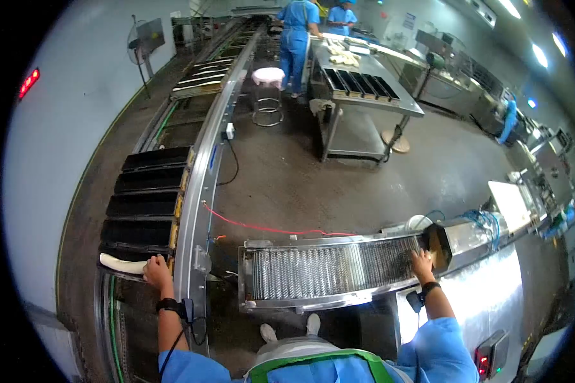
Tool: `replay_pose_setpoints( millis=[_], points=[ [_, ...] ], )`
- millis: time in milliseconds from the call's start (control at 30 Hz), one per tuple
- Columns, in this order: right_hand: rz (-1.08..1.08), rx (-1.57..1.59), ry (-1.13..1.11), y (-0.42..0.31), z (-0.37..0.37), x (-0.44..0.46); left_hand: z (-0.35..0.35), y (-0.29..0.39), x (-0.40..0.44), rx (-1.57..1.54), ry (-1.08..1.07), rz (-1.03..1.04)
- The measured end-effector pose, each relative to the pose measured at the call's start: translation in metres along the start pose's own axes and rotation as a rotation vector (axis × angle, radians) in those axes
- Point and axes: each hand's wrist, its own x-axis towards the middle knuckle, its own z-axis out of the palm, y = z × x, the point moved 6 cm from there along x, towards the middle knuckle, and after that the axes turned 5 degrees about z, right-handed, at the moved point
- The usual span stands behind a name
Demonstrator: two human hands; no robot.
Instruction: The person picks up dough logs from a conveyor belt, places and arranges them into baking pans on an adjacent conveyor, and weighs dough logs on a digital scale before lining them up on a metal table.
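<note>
A long white dough roll (pixel 122 264) lies in the nearest slot of the black baking pan (pixel 142 198) on the left conveyor. My left hand (pixel 158 272) is closed on the right end of this roll, at the pan's near right corner. Off to the right, my right hand (pixel 421 264) is at the right end of the metal mesh conveyor (pixel 326 271), beside the opening of a steel machine housing (pixel 469 241). Its fingers reach forward over the mesh, and no dough shows in them. The other visible pan slots hold no dough.
A pan with several dough strips (pixel 201 78) sits farther up the left line. Beyond the floor stand a stool (pixel 268 78) and a steel table (pixel 399 108) with dough and black pans. Two co-workers (pixel 296 38) are near it. A red cord (pixel 268 228) runs behind the mesh conveyor.
</note>
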Motion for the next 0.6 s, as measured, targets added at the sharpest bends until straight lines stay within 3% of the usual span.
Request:
replay_pose_setpoints(
  millis=[100, 400, 467, 500, 600],
  points=[
    [0.039, -0.080, 0.010, 0.011, 0.013, -0.003, -0.013, 0.005, -0.010, 0.036, 0.166, 0.128],
    [-0.050, -0.270, 0.020, 0.023, 0.033, 0.013, -0.024, 0.007, -0.020, -0.039, 0.266, 0.188],
    [-0.066, -0.049, 0.028, 0.026, 0.024, 0.024, -0.023, 0.010, -0.026, -0.023, 0.213, 0.187],
    [-0.220, 0.067, -0.060, 0.017, -0.016, 0.020, -0.023, 0.014, -0.028, -0.017, 0.192, 0.179],
    [-0.222, 0.319, 0.199, 0.030, -0.111, 0.027, -0.026, 0.031, -0.040, -0.041, 0.260, 0.203]
  ],
)
